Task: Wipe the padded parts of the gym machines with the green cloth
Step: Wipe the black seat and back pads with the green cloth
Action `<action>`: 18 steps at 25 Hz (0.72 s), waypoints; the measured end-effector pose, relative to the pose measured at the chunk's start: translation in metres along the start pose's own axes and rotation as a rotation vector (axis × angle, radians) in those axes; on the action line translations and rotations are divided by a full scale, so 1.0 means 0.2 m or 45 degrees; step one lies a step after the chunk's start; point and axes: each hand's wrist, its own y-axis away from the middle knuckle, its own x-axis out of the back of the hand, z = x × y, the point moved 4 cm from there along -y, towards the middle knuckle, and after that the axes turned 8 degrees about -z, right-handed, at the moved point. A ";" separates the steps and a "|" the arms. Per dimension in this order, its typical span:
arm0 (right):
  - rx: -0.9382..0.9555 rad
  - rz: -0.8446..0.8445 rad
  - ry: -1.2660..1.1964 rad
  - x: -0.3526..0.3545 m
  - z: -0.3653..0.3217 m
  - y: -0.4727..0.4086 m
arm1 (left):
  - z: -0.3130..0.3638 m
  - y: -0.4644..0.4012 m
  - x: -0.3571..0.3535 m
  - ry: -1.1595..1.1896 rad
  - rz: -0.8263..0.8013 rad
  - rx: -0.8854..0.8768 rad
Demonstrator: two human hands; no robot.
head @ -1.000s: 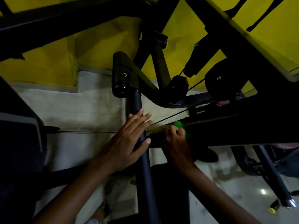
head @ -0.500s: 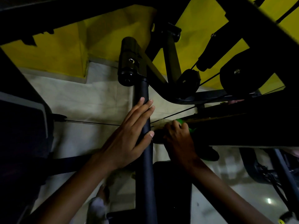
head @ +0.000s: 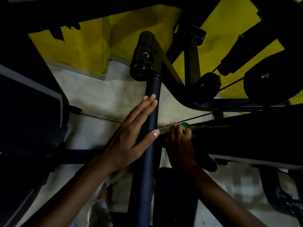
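Note:
My left hand (head: 131,138) rests flat with fingers spread against the black vertical tube (head: 148,145) of a gym machine. To its right, my right hand (head: 178,145) is closed on the green cloth (head: 186,126), of which only a small bright patch shows past my knuckles. The cloth presses against the left end of a dark padded part (head: 237,136) that runs off to the right. Most of the cloth is hidden under my fingers.
A black roller (head: 142,58) tops the tube. Pulleys (head: 208,86) and thin cables (head: 98,117) cross the middle. A dark pad (head: 24,120) fills the left side. A black seat pad (head: 175,197) lies below. Yellow wall and pale tiled floor (head: 98,94) are behind.
The view has dropped and drawn closer to the machine. My left hand has slid slightly up the tube. The right hand stays on the cloth at the pad's end.

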 end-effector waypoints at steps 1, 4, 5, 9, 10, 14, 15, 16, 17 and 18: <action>-0.008 -0.028 0.038 -0.03 -0.02 -0.01 | 0.00 0.00 0.00 0.023 0.011 0.005; -0.047 0.018 0.238 -0.07 -0.08 -0.08 | -0.02 0.01 -0.01 0.066 0.013 0.011; -0.034 0.041 0.226 -0.08 -0.10 -0.10 | -0.02 0.01 -0.01 0.088 0.012 0.013; -0.158 0.160 0.081 -0.10 -0.08 -0.10 | -0.05 0.02 -0.03 0.229 0.076 0.019; -0.187 0.196 0.081 -0.12 -0.08 -0.08 | -0.05 0.02 -0.04 0.251 0.091 0.016; -0.095 0.187 0.157 -0.12 -0.08 -0.05 | -0.06 0.01 -0.06 0.317 0.137 0.000; -0.071 0.154 0.190 -0.12 -0.08 -0.06 | -0.06 0.01 -0.05 0.314 0.139 -0.005; -0.067 0.110 0.234 -0.13 -0.10 -0.08 | -0.06 0.01 -0.05 0.295 0.136 -0.008; -0.052 0.049 0.236 -0.15 -0.13 -0.11 | -0.06 0.01 -0.04 0.263 0.127 -0.010; -0.009 0.009 0.227 -0.18 -0.17 -0.15 | -0.06 0.01 -0.02 0.221 0.110 -0.009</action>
